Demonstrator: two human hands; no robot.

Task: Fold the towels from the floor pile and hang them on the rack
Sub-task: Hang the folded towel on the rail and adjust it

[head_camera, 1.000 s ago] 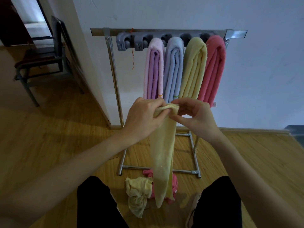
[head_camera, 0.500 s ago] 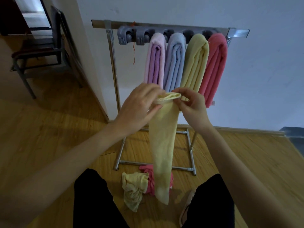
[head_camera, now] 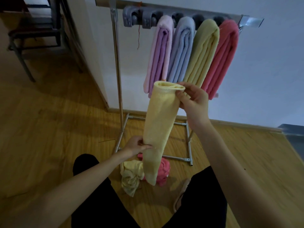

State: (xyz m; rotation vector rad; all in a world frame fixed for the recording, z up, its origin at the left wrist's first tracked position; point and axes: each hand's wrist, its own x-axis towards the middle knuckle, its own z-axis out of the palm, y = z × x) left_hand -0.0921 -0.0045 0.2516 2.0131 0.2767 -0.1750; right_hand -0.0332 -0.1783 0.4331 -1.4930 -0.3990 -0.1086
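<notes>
A long folded pale-yellow towel (head_camera: 159, 129) hangs down in front of me. My right hand (head_camera: 192, 101) pinches its folded top end at the right side. My left hand (head_camera: 135, 145) grips the towel's left edge about halfway down. Behind it stands the metal rack (head_camera: 117, 63) with a grey clip strip (head_camera: 134, 18) on its top bar. Four folded towels hang there: lilac (head_camera: 160, 53), light blue (head_camera: 181, 50), yellow-green (head_camera: 203, 51) and coral-red (head_camera: 222, 58). On the floor lies the pile: a crumpled yellow towel (head_camera: 131, 176) and a pink one (head_camera: 162, 171).
The rack's base frame (head_camera: 189, 145) rests on the wooden floor (head_camera: 57, 129) against a white wall (head_camera: 271, 71). A dark chair (head_camera: 32, 33) stands at the back left. My knees in black trousers (head_camera: 92, 186) flank the pile. Two clips at the strip's left end hold nothing.
My left hand has let go of the towel's top and slid down to grip it at mid-length. My right hand still holds the top. The view has moved closer to the rack.
</notes>
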